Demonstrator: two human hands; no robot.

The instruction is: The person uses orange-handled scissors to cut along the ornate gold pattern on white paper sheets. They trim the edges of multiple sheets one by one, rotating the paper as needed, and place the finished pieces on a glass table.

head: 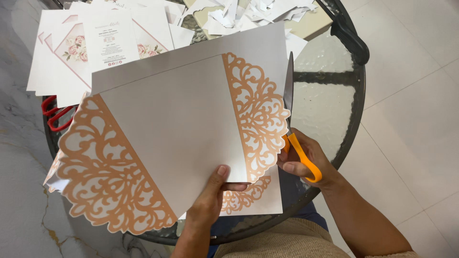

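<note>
Floor: pale marble with dark veins at far left (21,157); large plain light tiles at right (411,95).
Table: round, rippled glass top in a dark metal rim (356,102).
Red scissors: glossy looped handles (53,114) poking out at the table's left edge, under the papers.
Printed cards: flat white sheets with pink flower corners (107,40), fanned over the table's far left.
Scraps: ragged white paper cuttings (248,12) heaped at the far side.
Sheet: stiff grey-white card (177,119) with peach lace-pattern borders at both ends, scalloped edges, held up over the table's middle.
Left hand: (210,200) pinches the sheet's near edge, thumb on top.
Second sheet: same lace print (253,196), lying flat underneath.
Scissors: grey blades upright along the sheet's right scalloped edge, orange plastic handles (302,155).
Right hand: (306,160) closed through the orange handles, beside the sheet's right edge.
</note>
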